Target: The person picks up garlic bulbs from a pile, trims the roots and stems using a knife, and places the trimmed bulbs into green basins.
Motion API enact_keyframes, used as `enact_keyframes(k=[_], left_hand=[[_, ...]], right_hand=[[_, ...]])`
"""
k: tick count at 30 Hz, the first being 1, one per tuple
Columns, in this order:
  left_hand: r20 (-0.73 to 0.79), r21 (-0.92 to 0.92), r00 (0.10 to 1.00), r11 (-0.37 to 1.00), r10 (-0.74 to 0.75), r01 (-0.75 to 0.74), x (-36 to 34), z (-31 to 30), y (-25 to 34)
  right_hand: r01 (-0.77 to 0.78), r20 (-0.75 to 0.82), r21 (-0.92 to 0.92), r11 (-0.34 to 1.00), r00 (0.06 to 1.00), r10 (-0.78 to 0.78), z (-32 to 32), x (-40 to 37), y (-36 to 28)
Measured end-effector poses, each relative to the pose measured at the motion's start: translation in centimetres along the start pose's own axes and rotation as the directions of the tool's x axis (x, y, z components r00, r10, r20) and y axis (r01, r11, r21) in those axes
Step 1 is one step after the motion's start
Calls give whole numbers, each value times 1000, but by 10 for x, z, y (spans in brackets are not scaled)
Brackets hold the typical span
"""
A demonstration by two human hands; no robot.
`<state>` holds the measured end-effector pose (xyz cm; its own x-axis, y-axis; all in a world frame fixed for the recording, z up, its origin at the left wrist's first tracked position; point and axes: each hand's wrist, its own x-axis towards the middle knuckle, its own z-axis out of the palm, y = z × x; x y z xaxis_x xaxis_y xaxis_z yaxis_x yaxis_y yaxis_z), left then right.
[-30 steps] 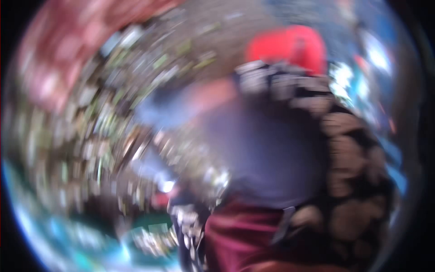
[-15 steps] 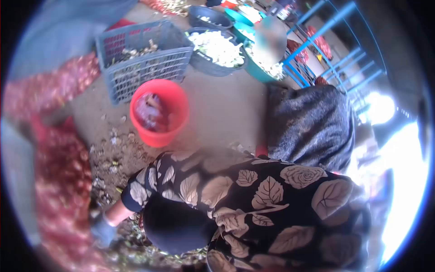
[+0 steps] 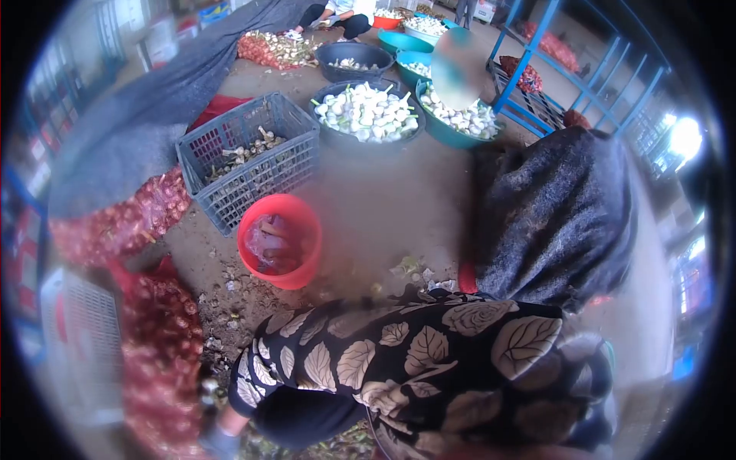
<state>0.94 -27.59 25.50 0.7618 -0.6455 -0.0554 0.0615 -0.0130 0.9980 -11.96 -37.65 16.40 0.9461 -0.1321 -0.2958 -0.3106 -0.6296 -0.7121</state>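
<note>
A black sleeve with beige leaves and roses [image 3: 410,345] fills the lower middle and bends down at the left to a bare wrist. Beyond the wrist is what looks like my left hand [image 3: 219,442] in a grey-blue glove, partly cut off at the lower edge. Its fingers cannot be made out, nor whether it holds anything. Close to its left lies a red net sack [image 3: 165,345] full of bulbs. Dark navy cloth [image 3: 310,418] lies below the sleeve, with green and pale scraps on the ground around it. My right hand is not in view.
Ahead stand a red bucket [image 3: 309,261] with a plastic bag inside, a grey crate [image 3: 249,184] of stemmed bulbs, and a dark tub [image 3: 414,126] heaped with white garlic. Dark fuzzy cloth [image 3: 560,215] bulks at right, before a blue metal frame [image 3: 529,57]. People are at the back.
The view has shifted, so the bucket, crate and left sack appear lower and further right. The gloved hand now sits nearer the bottom edge. More of the background shows.
</note>
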Motion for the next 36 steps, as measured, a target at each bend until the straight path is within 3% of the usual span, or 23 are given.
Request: enact_keyframes(k=[4, 7, 9, 12, 13, 15, 17, 18, 23, 24, 26, 28, 29, 30, 32, 33, 34, 35, 36], left_hand=[[-184, -116, 980, 992, -76, 55, -6, -58, -19], [-385, -332, 903, 941, -190, 56, -33, -117, -49], [-441, -571, 851, 821, -286, -20, -54, -146, -76], [-398, -842, 825, 517, -400, -155, -87, -178, -134], [-431, -831, 718, 550, -547, -80, -100, -188, -155], [-616, -440, 693, 893, -374, 91, -111, -195, -195], [-622, -479, 644, 867, -445, 136, -116, -199, -178], [-618, -469, 626, 862, -475, 190, -118, -197, -185], [-607, -501, 584, 830, -539, 244, -126, -188, -184], [-625, -514, 552, 823, -552, 241, -129, -191, -181], [-764, -475, 423, 869, -486, 142, -141, -202, -162], [-847, -520, 221, 840, -483, -155, -171, -217, -155], [-945, -328, 95, 897, -314, -295, -202, -227, -167], [-938, -225, -162, 893, -307, -389, -229, -235, -162], [-874, -137, -383, 906, -301, -400, -292, -251, -132], [-832, -41, -446, 839, -329, -543, -319, -247, -118], [-818, 54, -447, 726, -362, -686, -340, -242, -107], [-823, 121, -402, 568, -402, -814, -354, -237, -102], [-871, 73, -258, 411, -417, -909, -361, -232, -113]], right_hand=[[152, 65, -2, 988, 986, -152, 3, 45, -36], [360, 191, 22, 933, 914, -357, 33, 99, -98], [452, 255, 53, 891, 856, -449, 50, 134, -143], [375, 383, 100, 922, 841, -383, 75, 183, -174], [463, 279, 273, 843, 801, -530, 106, 208, -147], [487, 83, 161, 859, 860, -503, 128, 222, -112], [441, 169, -3, 897, 885, -434, 131, 219, -108], [512, 110, -3, 859, 854, -509, 151, 223, -88], [652, 471, -98, 752, 696, -542, 177, 222, -108], [632, 569, -79, 771, 664, -486, 183, 225, -103], [536, 619, -122, 836, 699, -358, 191, 234, -68], [234, 560, -322, 917, 828, -14, 182, 244, -33], [265, 522, -309, 913, 850, -69, 182, 250, -25], [283, 485, -297, 912, 867, -112, 180, 249, -17], [309, 477, -246, 919, 864, -163, 179, 244, -11], [325, 505, -205, 923, 843, -184, 179, 245, -12], [328, 529, -167, 930, 826, -196, 179, 244, -12], [318, 516, -126, 940, 830, -212, 181, 245, -10], [286, 506, -111, 952, 840, -194, 183, 246, -10]])
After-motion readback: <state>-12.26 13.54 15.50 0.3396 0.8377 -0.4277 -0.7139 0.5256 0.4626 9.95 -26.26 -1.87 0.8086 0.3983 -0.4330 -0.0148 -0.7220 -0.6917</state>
